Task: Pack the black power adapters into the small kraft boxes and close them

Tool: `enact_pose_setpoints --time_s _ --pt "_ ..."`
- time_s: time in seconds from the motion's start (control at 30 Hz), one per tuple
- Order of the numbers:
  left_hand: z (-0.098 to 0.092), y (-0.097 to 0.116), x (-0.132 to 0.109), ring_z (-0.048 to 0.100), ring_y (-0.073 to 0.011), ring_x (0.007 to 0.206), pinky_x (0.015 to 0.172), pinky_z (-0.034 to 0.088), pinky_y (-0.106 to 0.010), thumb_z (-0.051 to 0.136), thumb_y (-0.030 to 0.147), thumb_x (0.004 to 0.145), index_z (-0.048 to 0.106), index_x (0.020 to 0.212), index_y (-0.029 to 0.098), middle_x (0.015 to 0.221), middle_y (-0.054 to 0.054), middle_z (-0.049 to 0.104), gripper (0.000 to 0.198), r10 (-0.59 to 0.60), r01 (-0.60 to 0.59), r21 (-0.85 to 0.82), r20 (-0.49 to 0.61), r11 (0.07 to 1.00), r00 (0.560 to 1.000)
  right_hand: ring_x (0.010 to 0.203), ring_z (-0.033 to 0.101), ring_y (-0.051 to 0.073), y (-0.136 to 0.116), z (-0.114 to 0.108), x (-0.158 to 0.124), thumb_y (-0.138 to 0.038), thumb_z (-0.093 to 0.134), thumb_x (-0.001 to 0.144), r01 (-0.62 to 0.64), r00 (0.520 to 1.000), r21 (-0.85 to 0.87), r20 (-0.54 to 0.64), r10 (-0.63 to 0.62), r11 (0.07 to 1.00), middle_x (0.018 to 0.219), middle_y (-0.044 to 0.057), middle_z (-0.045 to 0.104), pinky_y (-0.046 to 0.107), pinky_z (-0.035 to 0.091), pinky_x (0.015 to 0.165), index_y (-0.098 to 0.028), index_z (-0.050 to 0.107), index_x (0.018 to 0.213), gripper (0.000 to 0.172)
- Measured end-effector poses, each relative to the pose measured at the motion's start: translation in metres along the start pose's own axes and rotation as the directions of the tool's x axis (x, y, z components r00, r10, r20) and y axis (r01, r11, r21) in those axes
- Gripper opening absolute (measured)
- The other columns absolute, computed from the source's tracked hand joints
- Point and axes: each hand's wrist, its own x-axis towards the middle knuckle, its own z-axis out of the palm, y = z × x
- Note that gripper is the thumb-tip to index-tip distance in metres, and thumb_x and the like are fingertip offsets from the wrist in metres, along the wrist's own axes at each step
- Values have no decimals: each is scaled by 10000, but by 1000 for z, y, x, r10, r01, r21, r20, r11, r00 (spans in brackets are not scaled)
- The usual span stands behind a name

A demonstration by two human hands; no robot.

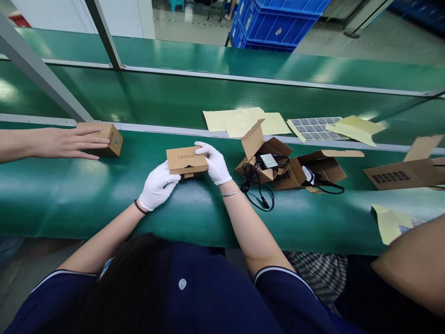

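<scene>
Both my hands wear white gloves and hold a small brown cardboard box [186, 160] over the green work surface. The box looks closed on top, with dark print on it and a small tab at its front. My left hand [160, 185] grips the near left corner. At the right end is my right hand [213, 162], its fingers bent over the top edge. To the right, an open cardboard box [253, 141] holds a black power adapter [269, 161] with a white label. Its black cable [259, 190] trails onto the surface.
At left, another person's bare hand [81, 141] rests on a closed carton [116, 140]. More open boxes [294, 174] [392, 176] stand at right. Yellow backing sheets [243, 121] and a label sheet [314, 128] lie behind. Another person's arm [417, 264] enters lower right. Blue crates [274, 25] stand beyond.
</scene>
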Motion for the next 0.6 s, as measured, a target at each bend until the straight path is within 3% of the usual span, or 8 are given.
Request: enact_pose_setpoints --time_s 0.07,0.13,0.27,0.37,0.6 --pt "4 -1 -8 713 -242 1196 1030 607 -471 624 391 1007 653 1172 230 1179 -109 741 232 -118 99 -108 -184 989 976 1400 577 268 1 -7 -4 -604 558 960 79 996 -27 33 -78 996 1502 112 626 454 385 1235 -227 761 1016 432" --pt "9 -4 -11 701 -255 1226 1002 628 -446 676 450 979 601 1339 234 1351 -154 665 427 -185 151 -138 -279 979 942 1479 504 271 -1 -11 -8 -651 534 980 165 982 -69 109 -157 984 1563 76 577 465 329 1279 -261 773 1147 487" --pt "13 -13 -2 585 -277 1405 1131 556 -486 670 357 1000 652 1352 287 1585 -125 520 360 -83 78 -34 -233 996 969 1540 422 307 0 -9 -13 -690 689 885 283 952 -227 186 -244 932 1557 87 582 539 320 1290 -287 736 1279 565" --pt "13 -16 4 536 -268 1461 1210 485 -524 635 282 1020 664 1354 308 1509 -82 618 335 -25 21 -24 -204 999 979 1520 454 300 6 -4 -16 -649 648 938 338 940 -287 150 -307 896 1500 94 632 560 358 1272 -286 751 1245 487" --pt "12 -17 5 565 -250 1436 1197 507 -491 650 258 1010 668 1356 279 1499 -91 631 347 -29 30 2 -202 1000 979 1506 474 294 20 2 -16 -635 609 968 417 908 -338 114 -403 844 1459 92 659 586 379 1262 -290 736 1255 466"
